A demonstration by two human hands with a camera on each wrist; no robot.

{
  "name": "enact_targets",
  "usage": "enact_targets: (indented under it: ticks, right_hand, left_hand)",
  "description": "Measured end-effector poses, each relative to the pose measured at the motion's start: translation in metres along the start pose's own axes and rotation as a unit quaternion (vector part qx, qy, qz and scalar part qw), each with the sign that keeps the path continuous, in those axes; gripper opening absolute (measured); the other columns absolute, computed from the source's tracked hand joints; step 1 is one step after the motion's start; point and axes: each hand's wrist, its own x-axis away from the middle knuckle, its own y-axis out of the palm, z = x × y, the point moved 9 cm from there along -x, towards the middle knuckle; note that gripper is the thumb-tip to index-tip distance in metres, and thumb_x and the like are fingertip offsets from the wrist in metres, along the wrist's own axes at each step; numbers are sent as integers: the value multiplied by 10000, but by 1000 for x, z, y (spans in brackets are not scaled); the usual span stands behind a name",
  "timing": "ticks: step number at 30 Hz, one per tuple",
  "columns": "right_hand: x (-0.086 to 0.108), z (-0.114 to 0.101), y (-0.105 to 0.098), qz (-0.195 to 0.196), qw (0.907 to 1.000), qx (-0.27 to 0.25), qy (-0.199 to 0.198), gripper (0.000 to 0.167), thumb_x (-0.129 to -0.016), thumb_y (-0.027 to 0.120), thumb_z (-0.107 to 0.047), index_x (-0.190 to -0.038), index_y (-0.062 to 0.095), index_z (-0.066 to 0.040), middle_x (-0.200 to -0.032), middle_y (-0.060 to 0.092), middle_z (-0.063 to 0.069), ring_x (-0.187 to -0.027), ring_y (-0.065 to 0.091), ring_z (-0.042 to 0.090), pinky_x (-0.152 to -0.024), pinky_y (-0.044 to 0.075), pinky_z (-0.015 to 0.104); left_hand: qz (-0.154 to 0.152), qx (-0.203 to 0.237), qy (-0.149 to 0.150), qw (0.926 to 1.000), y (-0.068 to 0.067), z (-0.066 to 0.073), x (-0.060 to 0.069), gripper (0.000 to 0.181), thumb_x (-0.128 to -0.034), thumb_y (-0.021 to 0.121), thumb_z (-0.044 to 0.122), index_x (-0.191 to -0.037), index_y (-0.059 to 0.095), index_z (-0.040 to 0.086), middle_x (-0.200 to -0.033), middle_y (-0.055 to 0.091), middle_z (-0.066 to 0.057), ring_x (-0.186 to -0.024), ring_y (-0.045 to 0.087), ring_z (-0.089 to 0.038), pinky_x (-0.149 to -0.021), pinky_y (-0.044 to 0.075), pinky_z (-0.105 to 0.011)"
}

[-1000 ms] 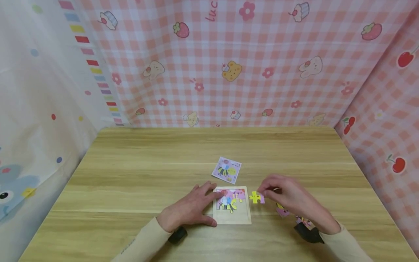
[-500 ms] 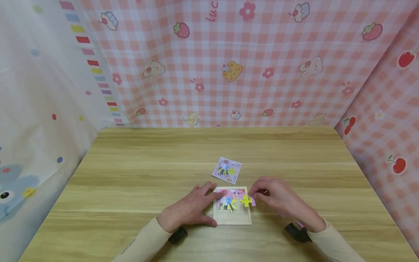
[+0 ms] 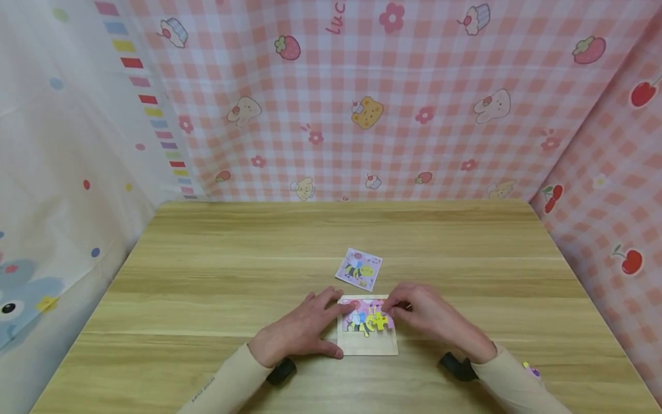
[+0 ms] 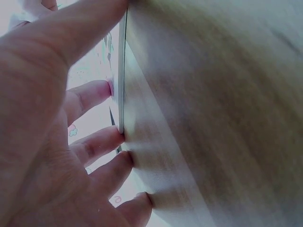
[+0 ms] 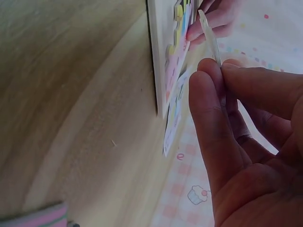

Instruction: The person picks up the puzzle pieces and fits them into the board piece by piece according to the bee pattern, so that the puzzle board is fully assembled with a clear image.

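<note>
"What is the right hand point(image 3: 431, 319) holding?"

"A yellow piece point(image 3: 380, 322), pinched by one edge between thumb and fingertips, over the right side of the frame point(image 3: 367, 345)."

"How will it handle?"

"Light, thin and stiff, I'd guess; the knobs look easiest to damage, so the plain outer edge suits the pinch."

"And the left hand point(image 3: 300, 329)?"

"Spread along the frame's left edge, thumb at its near-left corner, index finger on the laid pieces point(image 3: 357, 323)."

"From the head view, the yellow one looks seated."

"The right wrist view shows it edge-on, with a gap to the frame."

"Farther out?"

"A card point(image 3: 358, 269) beyond the frame's far edge, and a stray piece point(image 3: 533, 371) past the right sleeve point(image 3: 514, 379), toward the desk's point(image 3: 207, 270) right edge."
</note>
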Motion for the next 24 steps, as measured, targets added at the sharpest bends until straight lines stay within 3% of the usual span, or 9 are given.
enact_targets:
  ticks: [18,24]
  right_hand:
    - [-5,7,11,-218,9996,-77,182,154,-914,760,-34,-930,794,-184,-933,726,-47,-889,646,70,-782,549,280]
    - [-5,8,14,-267,9994,-48,226,170,-909,756,-23,-935,789,-188,-937,717,-82,-885,630,66,-782,540,291]
  left_hand:
    - [-11,-49,-24,10000,1,1,0,903,-835,843,485,-1588,433,204,-1579,364,-120,-1460,378,-292,-1211,291,-588]
    - [-22,-80,-35,10000,1,1,0,904,-836,842,486,-1590,430,205,-1585,360,-121,-1490,340,-320,-1211,290,-590]
